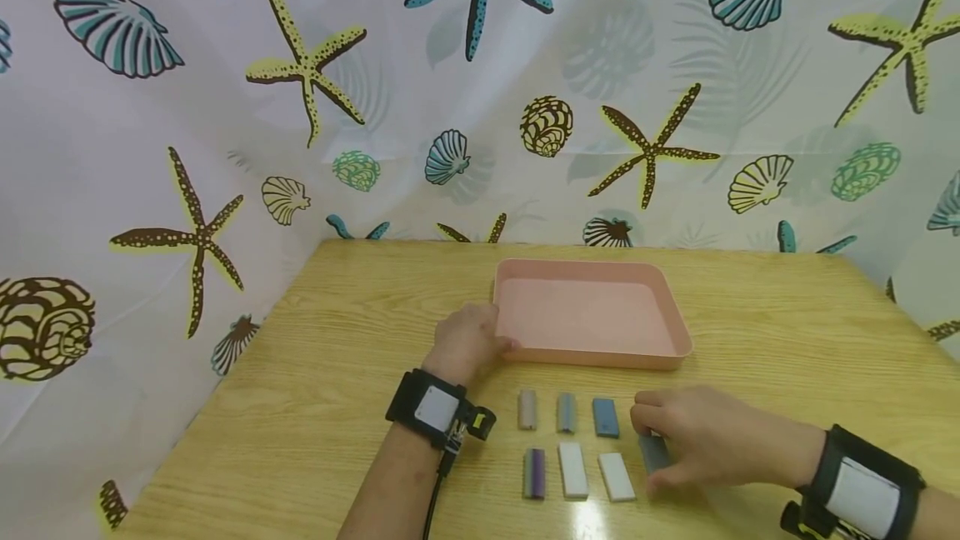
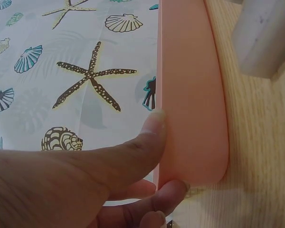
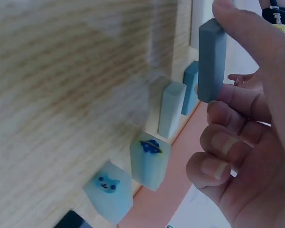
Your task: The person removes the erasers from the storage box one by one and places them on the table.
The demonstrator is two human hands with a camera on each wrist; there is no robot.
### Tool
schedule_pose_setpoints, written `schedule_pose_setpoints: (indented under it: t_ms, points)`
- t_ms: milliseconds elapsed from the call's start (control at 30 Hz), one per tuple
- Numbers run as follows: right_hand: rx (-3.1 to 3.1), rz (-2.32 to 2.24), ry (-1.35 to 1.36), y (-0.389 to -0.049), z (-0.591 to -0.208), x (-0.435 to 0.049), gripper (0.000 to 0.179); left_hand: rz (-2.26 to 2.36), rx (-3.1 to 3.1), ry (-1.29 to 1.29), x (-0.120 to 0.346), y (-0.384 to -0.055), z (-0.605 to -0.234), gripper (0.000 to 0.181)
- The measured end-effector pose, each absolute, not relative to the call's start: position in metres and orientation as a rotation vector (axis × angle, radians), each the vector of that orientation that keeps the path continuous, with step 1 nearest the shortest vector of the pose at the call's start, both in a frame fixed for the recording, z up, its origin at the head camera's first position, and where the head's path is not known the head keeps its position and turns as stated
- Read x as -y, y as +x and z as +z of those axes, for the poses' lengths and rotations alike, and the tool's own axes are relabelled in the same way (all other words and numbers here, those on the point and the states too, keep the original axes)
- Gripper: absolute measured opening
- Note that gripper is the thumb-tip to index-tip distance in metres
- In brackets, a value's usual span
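Observation:
My left hand [image 1: 467, 346] grips the near left corner of a pink tray [image 1: 592, 357]; in the left wrist view the thumb lies along the tray wall [image 2: 192, 95] and fingertips are at its corner. Between thumb and fingers, my right hand [image 1: 708, 432] pinches a grey-blue eraser-like block [image 3: 212, 59], partly covered by the hand in the head view. Left of that hand, small blocks lie in two rows: a beige one [image 1: 527, 409], a pale blue-grey one [image 1: 566, 412] and a blue one [image 1: 606, 417] behind, a grey-and-purple one [image 1: 534, 473] and two white ones [image 1: 572, 470] in front.
A light wooden table [image 1: 337, 340] carries everything. Behind it hangs a white cloth [image 1: 510, 190] printed with starfish and shells. The right wrist view shows pale blocks with a planet print [image 3: 150, 161] and an animal-face print [image 3: 109, 192].

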State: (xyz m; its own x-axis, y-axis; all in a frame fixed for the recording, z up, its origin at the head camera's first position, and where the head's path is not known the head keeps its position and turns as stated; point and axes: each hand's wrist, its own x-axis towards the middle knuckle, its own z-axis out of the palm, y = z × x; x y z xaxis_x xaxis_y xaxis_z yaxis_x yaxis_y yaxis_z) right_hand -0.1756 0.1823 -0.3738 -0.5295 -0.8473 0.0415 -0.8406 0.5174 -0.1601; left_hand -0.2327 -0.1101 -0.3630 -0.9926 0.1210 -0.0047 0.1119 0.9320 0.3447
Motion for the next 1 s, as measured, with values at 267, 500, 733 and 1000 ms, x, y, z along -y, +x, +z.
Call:
schedule_pose_setpoints:
  t_ms: [267,500,733,1000]
  points:
    - [-2.715,-0.165,-1.561,-0.170,-0.383,-0.185,0.049,0.548,-3.067,0.190,0.112,-0.234,-0.365,0.037]
    - [-2.776,-0.273,-1.586,-0.166,-0.384,-0.185,0.042,0.570,-3.077,0.204,0.116,-0.233,-0.367,0.034]
    - [-3.062,-0.619,-1.292,-0.181,-0.364,-0.193,0.018,0.625,-3.032,0.254,0.120,-0.233,-0.366,0.039]
    - [-3.244,-0.899,-0.963,-0.216,-0.352,-0.206,0.036,0.583,-3.004,0.285,0.135,-0.234,-0.354,0.070]
